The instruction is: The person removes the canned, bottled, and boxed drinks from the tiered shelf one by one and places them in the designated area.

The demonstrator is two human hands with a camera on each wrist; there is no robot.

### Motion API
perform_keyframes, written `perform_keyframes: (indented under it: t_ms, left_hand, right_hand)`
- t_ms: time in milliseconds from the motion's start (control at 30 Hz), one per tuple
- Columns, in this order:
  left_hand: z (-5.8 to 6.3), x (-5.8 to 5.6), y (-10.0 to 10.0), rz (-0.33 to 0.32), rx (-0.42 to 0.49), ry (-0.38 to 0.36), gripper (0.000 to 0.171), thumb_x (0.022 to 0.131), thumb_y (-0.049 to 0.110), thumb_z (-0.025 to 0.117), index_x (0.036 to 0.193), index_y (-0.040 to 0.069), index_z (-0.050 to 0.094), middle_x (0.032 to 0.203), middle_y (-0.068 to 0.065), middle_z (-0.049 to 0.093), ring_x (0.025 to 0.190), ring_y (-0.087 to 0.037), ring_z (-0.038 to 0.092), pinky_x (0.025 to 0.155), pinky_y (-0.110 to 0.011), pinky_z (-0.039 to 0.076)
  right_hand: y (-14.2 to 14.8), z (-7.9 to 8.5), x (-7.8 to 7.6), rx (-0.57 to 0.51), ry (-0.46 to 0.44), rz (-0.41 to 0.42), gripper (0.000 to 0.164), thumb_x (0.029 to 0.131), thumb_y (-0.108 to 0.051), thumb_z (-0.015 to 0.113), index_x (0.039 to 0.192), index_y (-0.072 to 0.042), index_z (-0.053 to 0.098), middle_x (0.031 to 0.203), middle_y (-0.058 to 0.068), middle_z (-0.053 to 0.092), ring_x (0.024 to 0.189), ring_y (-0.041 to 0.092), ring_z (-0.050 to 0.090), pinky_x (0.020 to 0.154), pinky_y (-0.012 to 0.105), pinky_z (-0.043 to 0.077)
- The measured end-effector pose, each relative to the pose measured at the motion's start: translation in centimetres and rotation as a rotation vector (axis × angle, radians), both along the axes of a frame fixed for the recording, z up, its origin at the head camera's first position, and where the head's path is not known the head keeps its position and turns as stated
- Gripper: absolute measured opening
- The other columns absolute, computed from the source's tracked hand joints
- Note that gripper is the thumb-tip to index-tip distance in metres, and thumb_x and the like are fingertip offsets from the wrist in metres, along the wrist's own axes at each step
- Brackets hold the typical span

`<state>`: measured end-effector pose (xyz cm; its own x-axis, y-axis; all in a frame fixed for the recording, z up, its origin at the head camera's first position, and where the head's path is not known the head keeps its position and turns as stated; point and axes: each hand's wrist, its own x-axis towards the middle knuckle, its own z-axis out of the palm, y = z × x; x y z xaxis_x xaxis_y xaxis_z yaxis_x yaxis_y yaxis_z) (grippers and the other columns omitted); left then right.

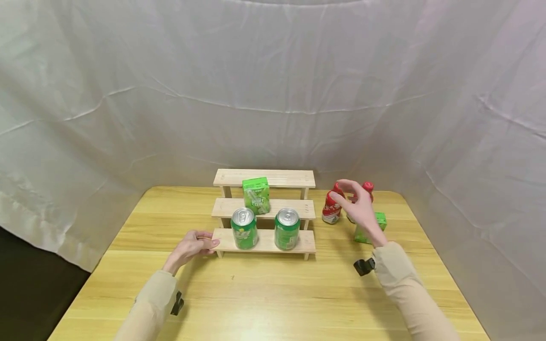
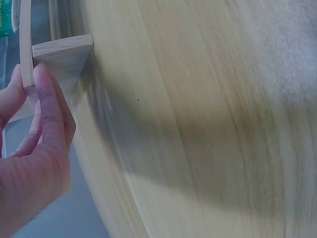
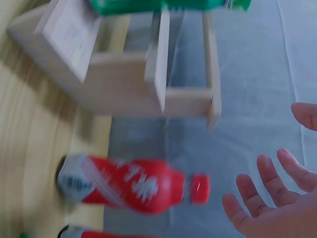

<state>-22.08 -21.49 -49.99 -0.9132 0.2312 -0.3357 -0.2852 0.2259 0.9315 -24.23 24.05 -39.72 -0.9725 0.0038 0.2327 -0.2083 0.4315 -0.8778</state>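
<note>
At the left end of a three-step wooden shelf (image 1: 266, 241), my left hand (image 1: 192, 246) pinches the lowest board between thumb and fingers; the left wrist view shows this grip on the board (image 2: 26, 44) closely. My right hand (image 1: 360, 206) hovers over red bottles at the right, fingers spread and slightly bent, holding nothing. Nearest to it stands a red bottle (image 1: 331, 211) with a white lower label; in the right wrist view this bottle (image 3: 133, 186) is apart from the fingers. Another red bottle (image 1: 368, 186) is partly hidden behind the hand.
Two green cans (image 1: 244, 232) stand on the lowest step, and a green drink carton (image 1: 257, 196) on the middle one. A second green carton (image 1: 381, 219) sits on the table (image 1: 264, 293) behind my right wrist. Grey cloth (image 1: 273, 94) hangs behind and beside the table.
</note>
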Motion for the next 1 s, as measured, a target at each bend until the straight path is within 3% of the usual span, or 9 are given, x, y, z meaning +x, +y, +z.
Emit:
perform_keyframes:
  t_ms: [133, 367, 500, 633, 867, 1000]
  left_hand:
    - [0.1, 0.1, 0.0, -0.002, -0.005, 0.002, 0.053, 0.096, 0.004, 0.065, 0.133, -0.024, 0.04, 0.093, -0.007, 0.066, 0.076, -0.008, 0.065, 0.077, -0.022, 0.063]
    - [0.2, 0.1, 0.0, -0.002, -0.009, 0.0, 0.053, 0.096, 0.005, 0.065, 0.133, -0.023, 0.04, 0.094, -0.007, 0.066, 0.077, -0.007, 0.065, 0.078, -0.023, 0.063]
    - [0.1, 0.1, 0.0, 0.002, -0.007, -0.011, 0.054, 0.096, 0.004, 0.065, 0.134, -0.024, 0.039, 0.095, -0.008, 0.066, 0.077, -0.008, 0.065, 0.078, -0.023, 0.064]
    - [0.1, 0.1, 0.0, 0.009, -0.001, -0.015, 0.054, 0.096, 0.004, 0.064, 0.134, -0.024, 0.038, 0.095, -0.009, 0.066, 0.077, -0.009, 0.065, 0.077, -0.022, 0.063]
    - [0.2, 0.2, 0.1, 0.011, 0.004, -0.009, 0.053, 0.096, 0.003, 0.064, 0.133, -0.024, 0.038, 0.097, -0.01, 0.066, 0.078, -0.01, 0.066, 0.075, -0.021, 0.063]
    - [0.2, 0.2, 0.1, 0.009, 0.004, -0.007, 0.052, 0.096, 0.002, 0.063, 0.133, -0.024, 0.038, 0.097, -0.01, 0.066, 0.078, -0.01, 0.066, 0.074, -0.019, 0.063]
  right_hand:
    - [-2.1, 1.0, -0.5, -0.002, -0.026, 0.06, 0.053, 0.096, -0.027, 0.069, 0.141, -0.004, 0.051, 0.141, 0.021, 0.054, 0.133, 0.038, 0.048, 0.113, 0.051, 0.043]
    - [-5.4, 2.1, -1.5, 0.009, -0.036, 0.167, 0.055, 0.095, -0.024, 0.07, 0.142, -0.004, 0.05, 0.143, 0.022, 0.054, 0.134, 0.039, 0.05, 0.117, 0.057, 0.041]
    - [-6.9, 2.5, -2.0, -0.031, -0.053, 0.242, 0.056, 0.095, -0.021, 0.07, 0.143, -0.002, 0.049, 0.143, 0.023, 0.053, 0.136, 0.039, 0.049, 0.118, 0.056, 0.042]
    - [-8.4, 2.8, -2.7, -0.067, -0.131, 0.301, 0.056, 0.095, -0.024, 0.071, 0.143, -0.003, 0.049, 0.146, 0.021, 0.051, 0.138, 0.036, 0.048, 0.119, 0.053, 0.043]
    - [-10.8, 2.4, -4.2, -0.123, -0.198, 0.39, 0.054, 0.094, -0.015, 0.07, 0.141, 0.003, 0.048, 0.148, 0.023, 0.049, 0.142, 0.038, 0.045, 0.121, 0.053, 0.04]
    - [-11.7, 2.2, -4.6, -0.121, -0.211, 0.432, 0.058, 0.094, -0.016, 0.07, 0.144, 0.001, 0.046, 0.15, 0.021, 0.048, 0.143, 0.037, 0.044, 0.122, 0.051, 0.038]
